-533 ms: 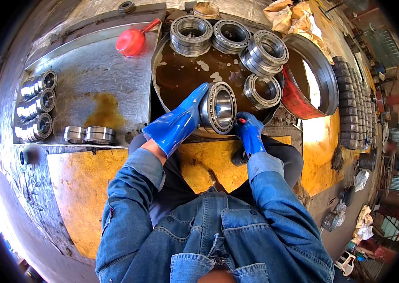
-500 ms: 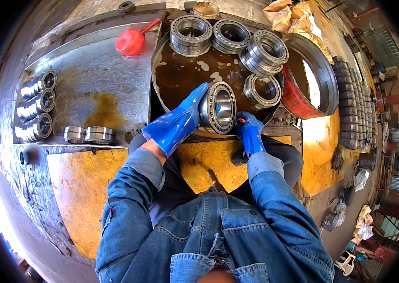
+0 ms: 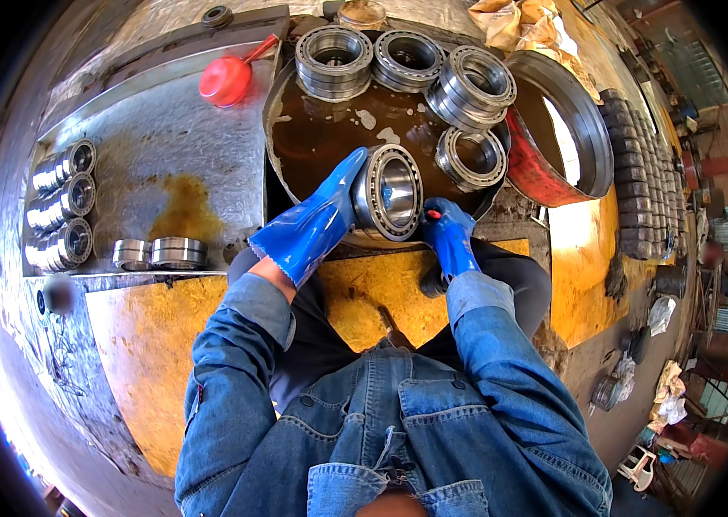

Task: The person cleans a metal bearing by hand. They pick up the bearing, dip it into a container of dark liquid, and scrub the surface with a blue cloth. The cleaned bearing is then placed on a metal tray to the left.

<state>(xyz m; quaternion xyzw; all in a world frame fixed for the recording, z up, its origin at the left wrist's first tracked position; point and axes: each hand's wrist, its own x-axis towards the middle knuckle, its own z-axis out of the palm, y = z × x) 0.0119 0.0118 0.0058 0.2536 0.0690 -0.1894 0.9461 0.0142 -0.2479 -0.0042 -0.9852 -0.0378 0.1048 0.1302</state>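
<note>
My left hand (image 3: 317, 220), in a long blue rubber glove, holds a steel roller bearing (image 3: 400, 194) by its left side. The bearing is tipped on edge above the near rim of a round tub (image 3: 271, 142) of brown liquid, its open bore turned toward the right. My right hand (image 3: 450, 234), gloved the same way, is closed just right of the bearing. A small red tip shows at its fingers; what it belongs to is hidden. Several more bearings sit around the tub's far and right side, among them a smaller bearing (image 3: 471, 159) near my right hand.
On the left, a metal tray (image 3: 123, 138) carries a red dipper (image 3: 225, 83), stacked bearings (image 3: 62, 207) and two steel rings (image 3: 179, 252). A large red-sided ring (image 3: 545, 168) leans right of the tub. Beyond it stand rows of dark rings (image 3: 635, 185). Yellow boards (image 3: 153, 353) cover the floor.
The whole view has shifted slightly, moving the tub and tray a little left and up in the picture. Both hands keep nearly the same pose, and the bearing stays in my left hand.
</note>
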